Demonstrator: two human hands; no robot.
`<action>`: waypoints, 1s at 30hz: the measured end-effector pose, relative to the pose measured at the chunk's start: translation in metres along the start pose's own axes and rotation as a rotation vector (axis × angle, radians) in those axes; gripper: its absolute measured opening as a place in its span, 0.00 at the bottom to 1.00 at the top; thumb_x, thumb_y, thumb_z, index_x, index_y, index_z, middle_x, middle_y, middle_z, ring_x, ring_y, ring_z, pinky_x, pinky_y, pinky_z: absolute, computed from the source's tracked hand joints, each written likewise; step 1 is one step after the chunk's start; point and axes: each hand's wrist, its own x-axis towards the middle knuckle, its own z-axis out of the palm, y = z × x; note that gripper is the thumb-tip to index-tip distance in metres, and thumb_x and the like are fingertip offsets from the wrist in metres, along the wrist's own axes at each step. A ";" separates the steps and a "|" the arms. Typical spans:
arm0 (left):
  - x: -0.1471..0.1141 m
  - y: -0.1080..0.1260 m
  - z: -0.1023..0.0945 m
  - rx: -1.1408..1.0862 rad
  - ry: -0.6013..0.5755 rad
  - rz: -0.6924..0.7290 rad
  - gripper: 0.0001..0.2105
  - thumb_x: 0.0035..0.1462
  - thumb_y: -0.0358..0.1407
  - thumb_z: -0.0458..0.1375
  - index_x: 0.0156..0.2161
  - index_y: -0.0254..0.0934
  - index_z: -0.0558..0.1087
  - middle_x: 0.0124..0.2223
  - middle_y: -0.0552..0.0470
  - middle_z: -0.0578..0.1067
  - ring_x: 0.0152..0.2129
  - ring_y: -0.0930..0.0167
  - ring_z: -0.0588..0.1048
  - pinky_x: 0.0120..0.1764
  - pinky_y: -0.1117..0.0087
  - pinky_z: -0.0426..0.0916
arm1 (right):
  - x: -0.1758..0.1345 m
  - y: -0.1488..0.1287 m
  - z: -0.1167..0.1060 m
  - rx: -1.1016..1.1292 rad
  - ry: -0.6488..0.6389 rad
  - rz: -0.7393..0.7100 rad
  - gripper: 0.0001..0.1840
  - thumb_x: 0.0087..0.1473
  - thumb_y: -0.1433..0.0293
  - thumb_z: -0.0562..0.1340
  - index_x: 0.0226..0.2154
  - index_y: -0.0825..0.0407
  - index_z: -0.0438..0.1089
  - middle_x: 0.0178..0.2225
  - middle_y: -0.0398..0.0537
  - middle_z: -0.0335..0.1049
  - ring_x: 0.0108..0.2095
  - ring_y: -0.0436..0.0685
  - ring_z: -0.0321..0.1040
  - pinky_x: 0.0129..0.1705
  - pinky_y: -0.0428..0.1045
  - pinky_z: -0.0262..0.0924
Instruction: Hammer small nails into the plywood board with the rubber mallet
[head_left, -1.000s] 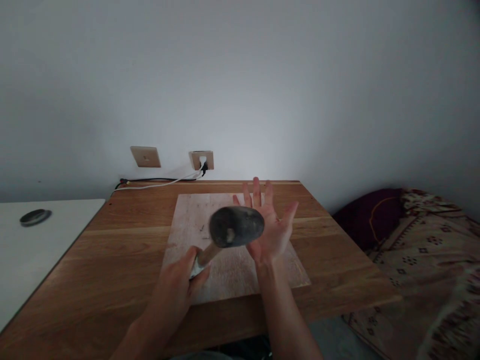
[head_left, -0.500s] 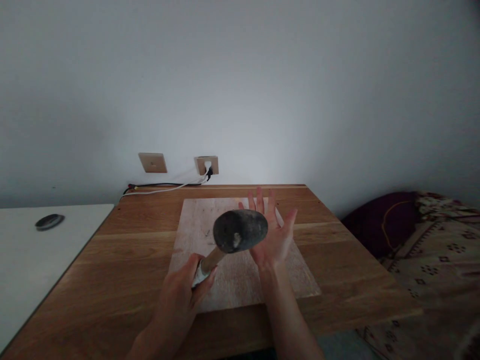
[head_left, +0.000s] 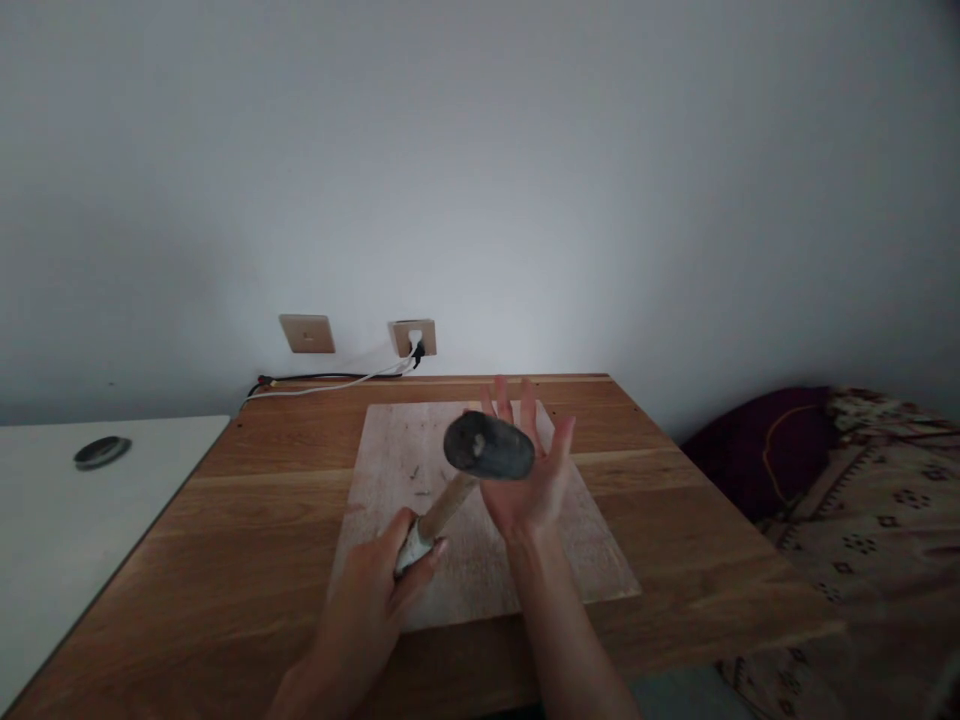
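Nearest, both forearms run off the bottom edge. The left hand [head_left: 379, 610] has its fingers wrapped tight around the lower end of a mallet [head_left: 480, 462], whose grip end is hidden inside the fist; only a pale band shows above the thumb. The wooden shaft slants toward 1 o'clock to the dark head, which rests against or just in front of the palm of the right hand [head_left: 529, 470]; contact is hard to tell. That hand is raised, palm up, fingers spread, partly covered by the head. Beneath lies a pale board [head_left: 450, 560] on the table [head_left: 225, 560], with small dim marks at 11 o'clock. Farther off, wall sockets [head_left: 412, 337] and cables [head_left: 322, 383].
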 end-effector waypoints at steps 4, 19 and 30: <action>-0.002 0.004 -0.001 -0.824 -0.419 -0.189 0.20 0.64 0.57 0.57 0.36 0.42 0.63 0.19 0.66 0.57 0.08 0.81 0.48 0.11 0.81 0.50 | 0.000 0.001 -0.009 0.006 0.047 -0.003 0.31 0.63 0.39 0.53 0.56 0.37 0.73 0.64 0.45 0.68 0.67 0.60 0.61 0.70 0.64 0.50; 0.007 -0.010 0.005 -0.934 -0.583 -0.134 0.19 0.67 0.56 0.55 0.41 0.40 0.70 0.21 0.60 0.70 0.10 0.77 0.65 0.16 0.79 0.64 | -0.058 0.021 0.008 -0.404 -0.360 0.440 0.21 0.64 0.50 0.63 0.45 0.50 0.69 0.30 0.45 0.78 0.38 0.58 0.79 0.41 0.51 0.70; 0.053 0.022 -0.060 -0.565 0.401 0.266 0.24 0.64 0.57 0.55 0.49 0.39 0.77 0.57 0.41 0.77 0.58 0.57 0.73 0.59 0.54 0.67 | -0.055 0.016 -0.001 -0.658 -0.269 0.298 0.25 0.63 0.45 0.61 0.45 0.49 0.64 0.21 0.31 0.58 0.20 0.53 0.73 0.23 0.47 0.68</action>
